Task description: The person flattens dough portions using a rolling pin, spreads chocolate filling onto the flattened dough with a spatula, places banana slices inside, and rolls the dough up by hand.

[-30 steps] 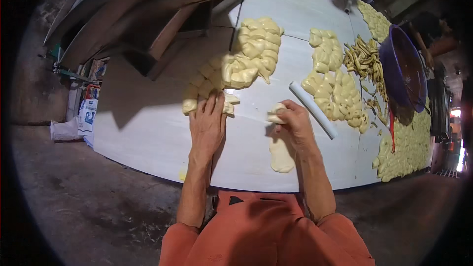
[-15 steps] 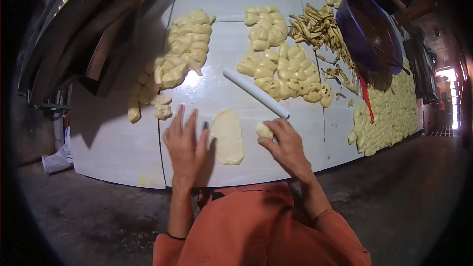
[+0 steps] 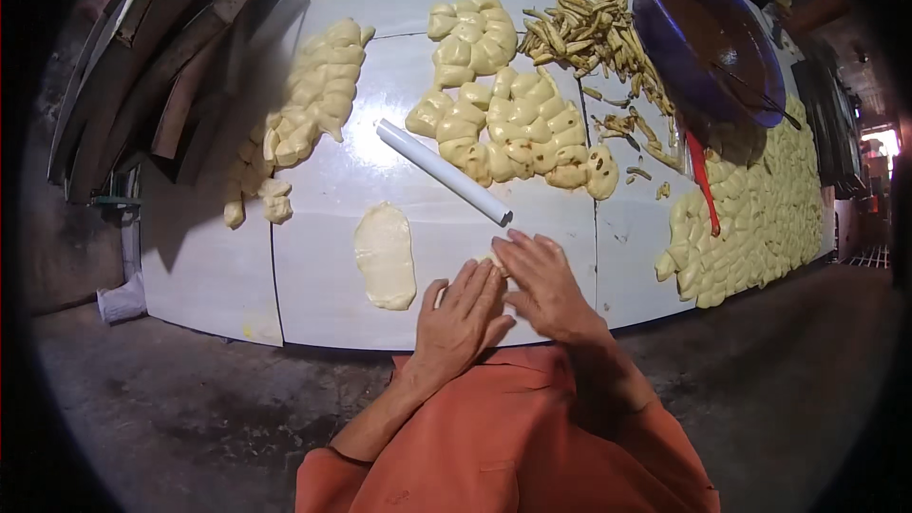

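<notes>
1. Left of centre, a flattened oval of dough lies on the white worktable, apart from both hands.
2. At lower centre, the left hand presses flat, fingers spread and gripping nothing; a small dough piece, mostly hidden, peeks out at its fingertips.
3. The right hand, fingers extended, covers the same piece; uneven pressure could smear or tear it.
4. Just above, the white rolling pin lies diagonally; a nudge might roll it into the dough mound.

No packages, labels, signs, screens seen; edges blurred
</notes>
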`<action>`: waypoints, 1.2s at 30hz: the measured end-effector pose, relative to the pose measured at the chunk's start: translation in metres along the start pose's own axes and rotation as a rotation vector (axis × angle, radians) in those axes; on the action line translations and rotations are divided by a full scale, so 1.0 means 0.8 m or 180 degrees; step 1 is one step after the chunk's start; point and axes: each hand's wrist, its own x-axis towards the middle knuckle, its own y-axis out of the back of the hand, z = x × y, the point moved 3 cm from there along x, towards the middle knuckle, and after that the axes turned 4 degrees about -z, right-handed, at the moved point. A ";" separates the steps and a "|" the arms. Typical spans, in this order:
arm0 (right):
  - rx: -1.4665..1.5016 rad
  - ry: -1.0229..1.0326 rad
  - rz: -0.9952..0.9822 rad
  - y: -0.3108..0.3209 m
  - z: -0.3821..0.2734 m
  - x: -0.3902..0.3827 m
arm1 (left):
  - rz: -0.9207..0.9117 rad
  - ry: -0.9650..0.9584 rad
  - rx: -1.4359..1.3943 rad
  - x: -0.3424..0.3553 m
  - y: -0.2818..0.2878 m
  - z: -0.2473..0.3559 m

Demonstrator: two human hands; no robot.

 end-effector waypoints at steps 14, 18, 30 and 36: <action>-0.1149 0.0050 -0.0319 -0.001 0.008 -0.020 | -0.0782 0.0243 0.0408 -0.021 -0.017 -0.003; -0.0623 0.0039 0.1091 0.028 -0.001 0.041 | -0.0734 0.0243 0.0325 -0.024 -0.034 0.007; -0.0135 -0.0040 0.0434 0.055 0.027 0.012 | 0.0575 0.0419 0.0149 -0.047 -0.021 0.007; -0.0550 -0.0014 0.0024 0.032 0.038 -0.025 | 0.0077 0.1060 0.0730 -0.019 -0.015 -0.012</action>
